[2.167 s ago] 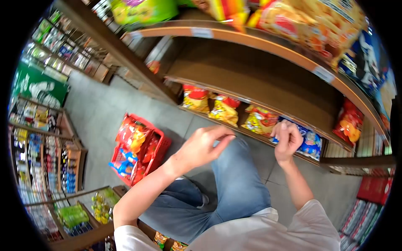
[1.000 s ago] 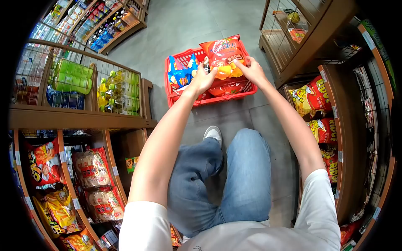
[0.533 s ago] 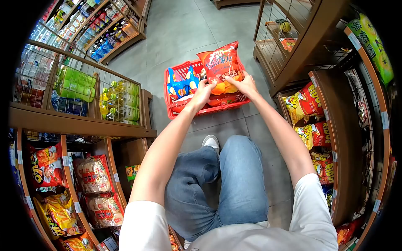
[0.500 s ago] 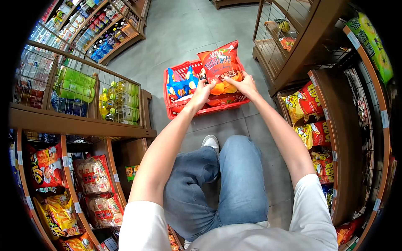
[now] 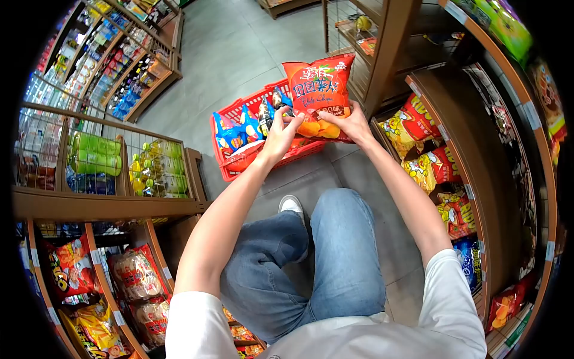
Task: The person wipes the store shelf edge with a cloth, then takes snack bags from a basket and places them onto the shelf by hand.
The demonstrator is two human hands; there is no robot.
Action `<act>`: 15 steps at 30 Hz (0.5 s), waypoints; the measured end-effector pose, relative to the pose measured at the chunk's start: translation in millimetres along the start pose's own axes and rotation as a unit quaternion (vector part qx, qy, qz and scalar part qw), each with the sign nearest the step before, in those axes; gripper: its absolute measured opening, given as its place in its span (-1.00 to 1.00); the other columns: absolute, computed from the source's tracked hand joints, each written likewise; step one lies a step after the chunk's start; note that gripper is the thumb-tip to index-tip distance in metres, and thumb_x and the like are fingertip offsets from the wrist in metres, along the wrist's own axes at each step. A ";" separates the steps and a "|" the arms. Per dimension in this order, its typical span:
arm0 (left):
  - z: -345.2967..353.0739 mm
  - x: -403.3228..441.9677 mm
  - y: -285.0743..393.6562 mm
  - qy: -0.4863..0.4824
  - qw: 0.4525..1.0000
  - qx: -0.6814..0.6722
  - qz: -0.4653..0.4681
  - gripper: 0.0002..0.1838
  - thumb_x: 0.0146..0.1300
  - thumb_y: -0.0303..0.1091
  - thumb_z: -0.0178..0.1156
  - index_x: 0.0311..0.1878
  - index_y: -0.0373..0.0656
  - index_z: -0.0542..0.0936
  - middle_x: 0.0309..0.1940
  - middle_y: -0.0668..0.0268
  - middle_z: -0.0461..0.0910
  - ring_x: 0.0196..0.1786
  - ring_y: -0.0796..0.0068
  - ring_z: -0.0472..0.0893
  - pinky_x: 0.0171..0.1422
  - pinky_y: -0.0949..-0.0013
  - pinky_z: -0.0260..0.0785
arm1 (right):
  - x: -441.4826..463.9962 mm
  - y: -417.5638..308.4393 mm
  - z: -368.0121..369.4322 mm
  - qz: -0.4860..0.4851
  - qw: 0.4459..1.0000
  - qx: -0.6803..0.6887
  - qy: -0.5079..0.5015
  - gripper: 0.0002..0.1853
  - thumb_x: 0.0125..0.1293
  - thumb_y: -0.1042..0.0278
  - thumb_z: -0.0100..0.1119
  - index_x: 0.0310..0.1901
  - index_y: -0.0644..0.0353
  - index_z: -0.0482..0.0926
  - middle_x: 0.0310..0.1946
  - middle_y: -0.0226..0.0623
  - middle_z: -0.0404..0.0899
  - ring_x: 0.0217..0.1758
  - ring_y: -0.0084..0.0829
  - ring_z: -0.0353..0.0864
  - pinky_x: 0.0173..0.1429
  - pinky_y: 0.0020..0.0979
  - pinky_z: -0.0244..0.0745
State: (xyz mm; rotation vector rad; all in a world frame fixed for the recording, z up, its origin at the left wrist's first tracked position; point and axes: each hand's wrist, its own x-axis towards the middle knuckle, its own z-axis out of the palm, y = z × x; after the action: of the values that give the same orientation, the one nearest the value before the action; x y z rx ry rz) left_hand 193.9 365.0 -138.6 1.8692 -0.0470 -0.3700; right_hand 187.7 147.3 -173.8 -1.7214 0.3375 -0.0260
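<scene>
A red bag of potato chips is held up between my two hands, its printed front facing me. My left hand pinches the lower left corner, thumb on the front. On the lower right edge, my right hand grips with its thumb across the front. Behind and below the bag stands a red plastic shopping basket on the floor. Blue snack bags lie in its left part, and a dark package sits beside them. The chip bag hides the basket's right side.
Shelves of snack bags line my right side. To my left are a shelf of packaged snacks and a wire-fronted rack of green bottles. Farther left stands a drinks shelf. Grey tile floor runs ahead.
The chip bag has risen slightly and moved right in my hands, turning more upright. The view has swung right, so the basket now appears farther left, with more of its contents showing.
</scene>
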 end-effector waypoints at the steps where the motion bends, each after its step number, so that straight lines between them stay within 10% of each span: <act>1: 3.3 -0.2 3.3 -0.006 1.000 -0.017 0.001 -0.15 0.38 0.06 0.20 0.53 -0.23 0.11 0.19 0.18 0.48 0.29 0.36 0.46 0.28 0.19 0.36 | -1.4 5.0 -8.2 -0.032 0.999 0.015 -0.011 0.21 -0.25 -0.19 0.72 0.27 0.57 0.30 0.13 0.10 0.57 0.15 -0.25 0.64 0.25 -0.30 0.56; 8: 16.2 -6.3 20.8 -0.085 0.996 -0.028 0.027 0.10 0.25 0.16 0.37 0.55 -0.37 0.01 0.38 -0.09 0.34 0.43 0.14 0.39 0.48 0.13 0.29 | -62.2 -6.8 -45.5 -0.106 0.986 0.106 -0.071 -0.03 -0.09 0.08 0.70 0.27 0.42 0.37 0.15 -0.06 0.59 0.17 -0.34 0.63 0.30 -0.30 0.52; 15: 24.4 -43.9 40.8 -0.160 0.985 -0.040 0.043 -0.11 0.27 0.03 0.41 0.47 -0.27 0.23 0.28 0.14 0.49 0.29 0.37 0.51 0.41 0.24 0.35 | -87.9 3.7 -47.9 -0.126 0.962 0.214 -0.116 -0.12 -0.02 0.24 0.67 0.29 0.33 0.36 0.15 -0.18 0.58 0.21 -0.40 0.59 0.32 -0.33 0.51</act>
State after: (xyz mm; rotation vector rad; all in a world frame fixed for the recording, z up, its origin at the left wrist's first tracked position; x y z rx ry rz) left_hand 151.7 338.6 -97.3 1.7070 -0.3254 -0.6007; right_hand 93.0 121.6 -153.6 -1.3087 -0.0634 -0.0770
